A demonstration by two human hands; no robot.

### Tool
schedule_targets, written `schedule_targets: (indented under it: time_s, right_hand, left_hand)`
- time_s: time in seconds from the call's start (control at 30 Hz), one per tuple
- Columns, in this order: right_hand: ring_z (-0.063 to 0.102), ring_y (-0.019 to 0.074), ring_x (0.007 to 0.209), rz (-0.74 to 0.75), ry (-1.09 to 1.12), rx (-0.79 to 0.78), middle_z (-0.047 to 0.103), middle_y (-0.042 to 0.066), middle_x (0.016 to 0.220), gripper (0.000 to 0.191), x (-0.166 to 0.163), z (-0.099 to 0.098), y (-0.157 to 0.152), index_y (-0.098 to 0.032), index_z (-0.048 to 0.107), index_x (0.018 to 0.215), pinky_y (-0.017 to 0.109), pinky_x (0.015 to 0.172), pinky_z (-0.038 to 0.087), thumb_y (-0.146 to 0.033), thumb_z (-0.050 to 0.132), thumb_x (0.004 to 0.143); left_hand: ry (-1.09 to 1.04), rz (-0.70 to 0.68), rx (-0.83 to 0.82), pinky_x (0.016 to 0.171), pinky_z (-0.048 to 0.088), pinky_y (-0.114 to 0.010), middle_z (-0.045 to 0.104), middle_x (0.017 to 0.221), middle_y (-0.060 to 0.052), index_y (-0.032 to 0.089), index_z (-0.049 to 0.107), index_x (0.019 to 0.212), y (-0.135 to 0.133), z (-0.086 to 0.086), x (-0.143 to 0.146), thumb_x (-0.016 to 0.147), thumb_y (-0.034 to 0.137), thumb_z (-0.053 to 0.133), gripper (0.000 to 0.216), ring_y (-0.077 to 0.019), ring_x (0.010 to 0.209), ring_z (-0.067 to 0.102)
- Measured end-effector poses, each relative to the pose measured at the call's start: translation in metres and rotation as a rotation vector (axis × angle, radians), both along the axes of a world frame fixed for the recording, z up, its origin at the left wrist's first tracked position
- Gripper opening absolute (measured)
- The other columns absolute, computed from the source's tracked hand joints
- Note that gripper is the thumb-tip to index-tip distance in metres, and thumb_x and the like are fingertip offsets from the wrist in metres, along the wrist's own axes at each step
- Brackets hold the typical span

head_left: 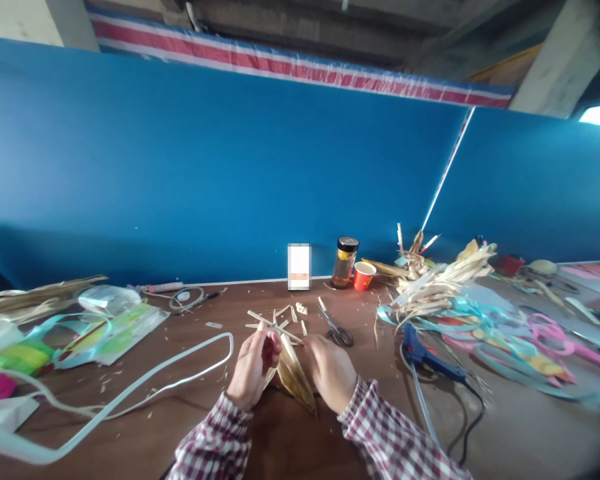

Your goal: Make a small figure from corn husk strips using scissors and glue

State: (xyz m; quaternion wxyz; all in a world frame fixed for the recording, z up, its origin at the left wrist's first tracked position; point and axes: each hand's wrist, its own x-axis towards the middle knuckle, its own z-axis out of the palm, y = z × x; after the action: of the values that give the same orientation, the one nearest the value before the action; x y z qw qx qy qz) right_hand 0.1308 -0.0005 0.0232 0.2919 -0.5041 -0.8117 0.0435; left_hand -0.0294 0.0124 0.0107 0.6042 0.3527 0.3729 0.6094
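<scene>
My left hand [253,365] is closed, thumb and fingers pinching narrow pale strips [283,331] that cross one another. The end of one strip reaches my right hand [331,373], whose curled fingers are closed on it. Between the two hands a dried husk leaf [296,373], brown and pointed at its lower end, hangs or rests close to the table; whether a hand also holds it I cannot tell. Short cut pieces [304,327] of pale strip lie just beyond my hands. Black-handled scissors [338,328] lie beyond my right hand.
A blue glue gun [430,357] with a black cable lies right, before piled dried husks [440,280] and ribbons [500,353]. A dark-lidded jar [346,263] and red paper cup [364,277] stand at the back. A white tube [145,387] loops across the left, near plastic packets [125,333].
</scene>
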Motion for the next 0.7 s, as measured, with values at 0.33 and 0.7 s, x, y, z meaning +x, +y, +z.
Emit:
schedule_targets:
  time_s: [0.33,0.7]
  right_hand:
    - [0.056,0.0142,0.07,-0.067,-0.094,0.084,0.061,0.001,0.077,0.015,0.005,-0.003,0.0,-0.024,0.057,0.096,0.023,0.061,0.035,-0.022,0.043,0.089]
    - [0.057,0.013,0.07,-0.004,0.006,0.105,0.062,0.0,0.073,0.017,0.003,0.002,-0.008,-0.022,0.059,0.087,0.021,0.062,0.037,-0.028,0.043,0.09]
  left_hand:
    - [-0.521,-0.437,-0.245,0.034,0.025,-0.009,0.038,0.057,0.006,0.013,0.054,0.076,-0.004,0.005,-0.002,0.084,0.028,0.053,0.017,0.0003,0.039,0.031]
    - [-0.268,-0.343,-0.192,0.034,0.022,-0.013,0.027,0.044,0.009,0.014,0.059,0.069,-0.016,0.011,0.0,0.075,0.03,0.063,0.017,-0.0005,0.034,0.02]
